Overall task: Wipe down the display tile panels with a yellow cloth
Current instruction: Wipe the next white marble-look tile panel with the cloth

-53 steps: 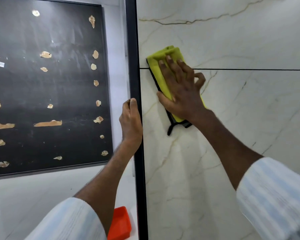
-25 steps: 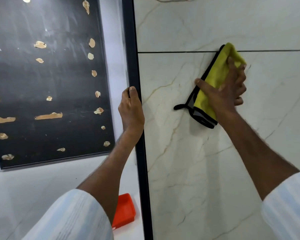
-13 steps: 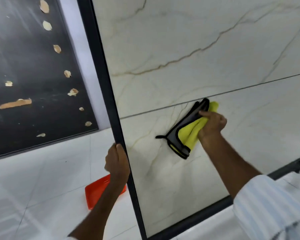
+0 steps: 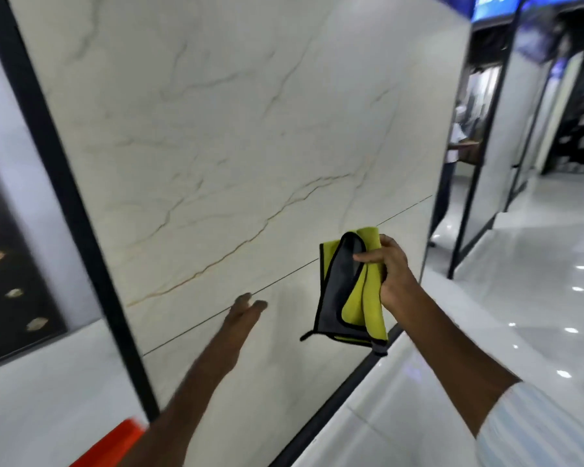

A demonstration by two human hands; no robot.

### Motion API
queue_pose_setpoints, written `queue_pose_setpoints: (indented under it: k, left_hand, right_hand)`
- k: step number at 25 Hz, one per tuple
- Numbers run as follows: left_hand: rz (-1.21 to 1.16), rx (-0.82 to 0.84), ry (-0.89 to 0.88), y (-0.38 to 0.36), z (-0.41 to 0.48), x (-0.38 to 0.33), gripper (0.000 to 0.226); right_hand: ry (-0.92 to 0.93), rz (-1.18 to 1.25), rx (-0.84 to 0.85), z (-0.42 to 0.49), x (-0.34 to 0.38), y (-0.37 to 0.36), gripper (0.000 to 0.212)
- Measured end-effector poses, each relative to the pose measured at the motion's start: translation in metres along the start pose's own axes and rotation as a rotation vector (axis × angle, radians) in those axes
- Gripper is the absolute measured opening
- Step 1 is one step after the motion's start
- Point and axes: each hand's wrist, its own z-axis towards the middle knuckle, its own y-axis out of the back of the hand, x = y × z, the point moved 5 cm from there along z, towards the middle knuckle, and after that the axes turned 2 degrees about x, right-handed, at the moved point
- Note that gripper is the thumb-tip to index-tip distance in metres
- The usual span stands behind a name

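Note:
A tall white marble-look tile panel (image 4: pixel 216 146) in a black frame fills the middle of the view, with a thin horizontal joint line across its lower part. My right hand (image 4: pixel 390 269) grips the folded yellow cloth (image 4: pixel 354 294), grey and black-edged on one side, and the cloth hangs off the panel surface near its lower right corner. My left hand (image 4: pixel 245 315) reaches forward with straight fingers, close to the panel just below the joint line; the blur hides whether it touches.
The panel's black left frame post (image 4: pixel 64 197) runs diagonally down. A dark tile panel with gold flecks (image 4: pixel 7 264) stands at the left. An orange tray (image 4: pixel 115 439) lies on the glossy white floor. More framed panels (image 4: pixel 506 136) and a person stand at the right.
My left hand has let go of the black frame post and moved right, fingers straightened. My right hand has lifted the cloth off the panel, holding it bunched. The view swung right.

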Motion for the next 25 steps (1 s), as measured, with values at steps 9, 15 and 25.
queue_pose_setpoints:
  k: [9,15,25]
  left_hand:
    - [0.060,0.603,-0.271,-0.310,0.009,-0.112,0.022]
    - [-0.044,0.510,-0.521,-0.418,0.043,-0.168,0.027]
    - [0.273,0.666,-0.865,-0.618,0.097,-0.224,0.015]
  right_hand:
    - [0.118,0.067,0.216,-0.037,0.147,0.160,0.063]
    - [0.149,0.035,0.081,-0.028,0.226,0.297,0.087]
    - [-0.102,-0.969,0.162,0.012,0.317,0.439,0.102]
